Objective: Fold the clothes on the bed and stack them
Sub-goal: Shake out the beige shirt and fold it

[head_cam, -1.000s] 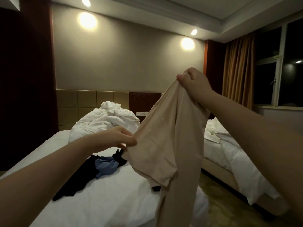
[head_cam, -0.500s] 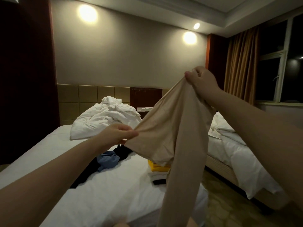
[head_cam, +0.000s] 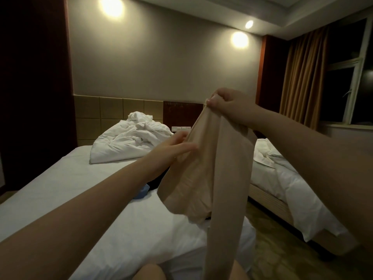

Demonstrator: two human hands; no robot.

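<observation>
the thin beige stretchy garment (head_cam: 228,178), probably tights or leggings, is up in the air over the near bed with the white sheet (head_cam: 80,188), not lying on it. the right hand (head_cam: 232,107) grips its top end, thumb and curled fingers bunched round the fabric, and holds it high at about 1 o'clock in the view. from there the garment's long axis runs almost straight down toward 6 o'clock, with one narrow leg dropping out of the bottom of the picture. a shorter doubled-up part sags at about 7 o'clock from that grip.

the left hand (head_cam: 169,152) sits at about 8 o'clock from the right hand, lower and just beside the garment's left edge. its fingers are nearly straight and touch the fabric, but i cannot tell whether the thumb pinches the edge or only rests on it.

by my reading, the left hand is the nearer one to the sagging part, so it is the one placed to take that edge and draw it out toward 9 o'clock while the right hand keeps the top. the cloth looks slippery and limp, so a loose pinch may let it slide.

on the bed under the left forearm lie a crumpled blue garment (head_cam: 143,193) and a black garment (head_cam: 156,181), unfolded.
</observation>
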